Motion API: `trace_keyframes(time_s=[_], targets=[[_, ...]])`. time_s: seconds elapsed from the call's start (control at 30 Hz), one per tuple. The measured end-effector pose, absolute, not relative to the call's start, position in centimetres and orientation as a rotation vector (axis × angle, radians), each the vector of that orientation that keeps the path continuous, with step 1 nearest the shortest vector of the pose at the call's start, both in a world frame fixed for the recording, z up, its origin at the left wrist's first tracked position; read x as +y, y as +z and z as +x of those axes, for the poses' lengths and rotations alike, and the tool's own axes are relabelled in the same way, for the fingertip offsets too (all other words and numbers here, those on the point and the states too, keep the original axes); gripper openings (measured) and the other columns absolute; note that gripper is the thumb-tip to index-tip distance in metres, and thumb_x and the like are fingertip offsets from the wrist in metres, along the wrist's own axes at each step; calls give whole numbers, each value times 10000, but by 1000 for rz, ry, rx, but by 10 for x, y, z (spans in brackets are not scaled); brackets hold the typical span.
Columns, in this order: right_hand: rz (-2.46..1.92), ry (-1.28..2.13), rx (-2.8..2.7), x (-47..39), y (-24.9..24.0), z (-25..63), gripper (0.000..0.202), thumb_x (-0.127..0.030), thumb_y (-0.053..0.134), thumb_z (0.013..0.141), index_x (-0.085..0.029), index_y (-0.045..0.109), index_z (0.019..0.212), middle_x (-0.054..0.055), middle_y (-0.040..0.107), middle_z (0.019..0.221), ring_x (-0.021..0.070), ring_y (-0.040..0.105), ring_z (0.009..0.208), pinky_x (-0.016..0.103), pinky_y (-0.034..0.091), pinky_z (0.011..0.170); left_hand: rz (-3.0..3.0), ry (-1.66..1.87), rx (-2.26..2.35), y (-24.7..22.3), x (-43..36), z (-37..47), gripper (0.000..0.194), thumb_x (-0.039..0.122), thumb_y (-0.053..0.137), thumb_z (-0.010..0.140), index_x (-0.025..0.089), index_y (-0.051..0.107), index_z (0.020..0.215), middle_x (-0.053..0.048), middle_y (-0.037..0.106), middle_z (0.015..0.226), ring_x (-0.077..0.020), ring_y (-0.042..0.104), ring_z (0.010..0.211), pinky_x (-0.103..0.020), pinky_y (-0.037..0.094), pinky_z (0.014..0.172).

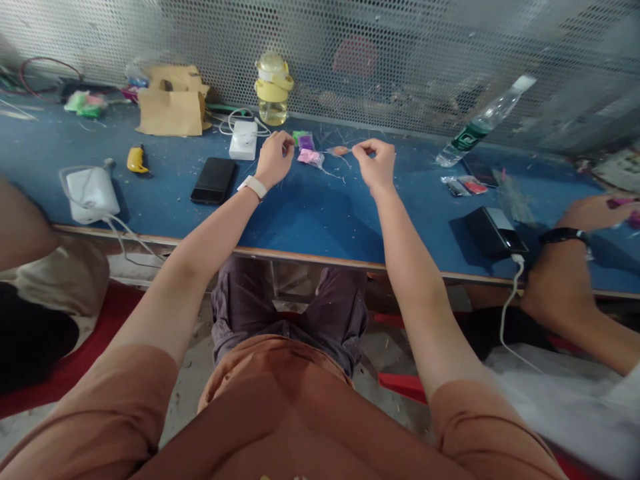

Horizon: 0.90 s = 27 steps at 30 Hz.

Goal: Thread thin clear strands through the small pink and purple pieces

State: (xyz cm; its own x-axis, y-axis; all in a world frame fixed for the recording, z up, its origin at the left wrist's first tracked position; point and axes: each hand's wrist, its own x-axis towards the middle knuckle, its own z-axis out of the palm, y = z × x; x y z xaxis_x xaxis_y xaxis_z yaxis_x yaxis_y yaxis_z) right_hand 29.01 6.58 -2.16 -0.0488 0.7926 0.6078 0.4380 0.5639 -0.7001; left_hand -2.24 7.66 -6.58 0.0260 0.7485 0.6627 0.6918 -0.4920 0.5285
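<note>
Over the blue table (320, 213), my right hand (376, 163) pinches the end of a small clear plastic packet with orange contents (341, 151). My left hand (275, 159) has its fingers curled together just left of several small packets; anything in them is too small to make out. Closest to those fingers lie a pink packet (311, 157), a purple packet (306, 142) and a green packet (297, 136), partly overlapping. Thin pale strands trail on the table between my hands.
A yellow-topped bottle (273, 93) stands behind my left hand, beside a white charger box (243, 141). A black power bank (214, 181) lies left. At right are a leaning water bottle (483, 127), another power bank (495, 232) and a co-worker's arm (565, 267). Perforated metal (400, 60) borders the back.
</note>
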Motion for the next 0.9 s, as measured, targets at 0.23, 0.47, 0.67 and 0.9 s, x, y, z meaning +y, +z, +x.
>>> trace_keyframes(time_s=[0.23, 0.47, 0.67, 0.9], targets=[[-1029, 408, -1684, 65, -21, 289, 542, -759, 799, 997, -238, 792, 845, 109, 832, 904, 354, 808, 1040, 591, 692, 1091, 2238, 1472, 1561, -70, 82, -25, 207, 454, 609, 1196, 278, 711, 1154, -119, 786, 1169, -286, 731, 1128, -545, 607, 1087], [-1050, 562, -1731, 83, -36, 295, 496, -719, 906, 920, -257, 790, 784, 39, 717, 669, 265, 748, 738, 576, 726, 988, 2480, 1297, 1611, -44, 57, -16, 413, 587, 440, 1247, 284, 721, 1264, -134, 758, 1327, -303, 650, 1277, -581, 530, 1154], [-996, 707, -1702, 87, -39, 292, 334, -541, 990, 851, -265, 806, 818, 12, 716, 679, 230, 718, 654, 580, 723, 973, 2675, 1184, 1273, -28, 26, 12, 321, 494, 607, 1163, 249, 770, 1292, -176, 745, 1365, -457, 630, 1422, -703, 462, 1228], [-1027, 738, -1705, 75, -34, 286, 400, -653, 954, 836, -291, 787, 812, 11, 696, 655, 242, 701, 680, 516, 715, 884, 2758, 1034, 1076, -27, 14, 27, 337, 300, 695, 1013, 249, 798, 1330, -170, 766, 1373, -484, 643, 1457, -755, 435, 1288]])
